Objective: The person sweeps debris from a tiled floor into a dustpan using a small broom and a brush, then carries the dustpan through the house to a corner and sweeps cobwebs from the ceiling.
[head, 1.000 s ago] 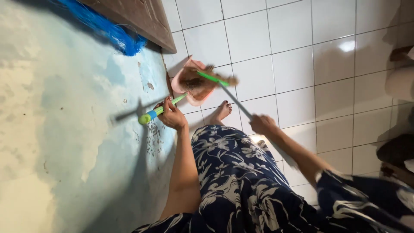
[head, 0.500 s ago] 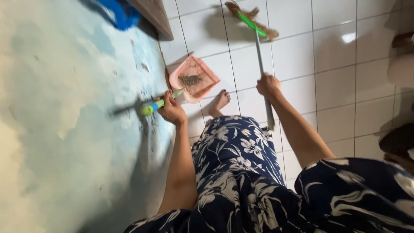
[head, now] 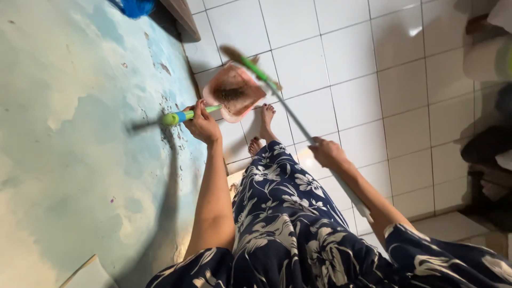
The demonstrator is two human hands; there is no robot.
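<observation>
1. While the left hand [head: 201, 124] is closed around the green-and-blue handle [head: 184, 114] of a pink dustpan [head: 234, 90], the pan rests tilted on the white tiled floor [head: 341, 64], at about 12 o'clock from the person's bare feet [head: 265, 118].
2. Closed likewise, the right hand [head: 326, 153] grips the grey shaft of a broom [head: 290, 114]; the shaft runs from the hand toward 11 o'clock, and its green-collared brown bristle head [head: 246, 61] lies over the far rim of the dustpan.
3. Work done, as judged from the view: a dark heap of swept debris [head: 230, 94] already lies inside the pan, near its middle, so a good part of the gathering appears complete.
4. Work left, as judged: the bristles are at the mouth of the pan, which suggests a last sweep into it; the pan has not been lifted or emptied, and small dark specks show along the foot of the wall [head: 80, 133] at about 9 o'clock from the left hand.
5. Surroundings: the peeling blue-and-cream wall fills the left of the view; a blue plastic bundle [head: 133, 6] lies at 11 o'clock beside a brown door edge [head: 184, 18]. Dark items at 3 o'clock are too blurred to identify.
6. Clothing: a navy floral garment [head: 288, 213] covers the lower centre.
</observation>
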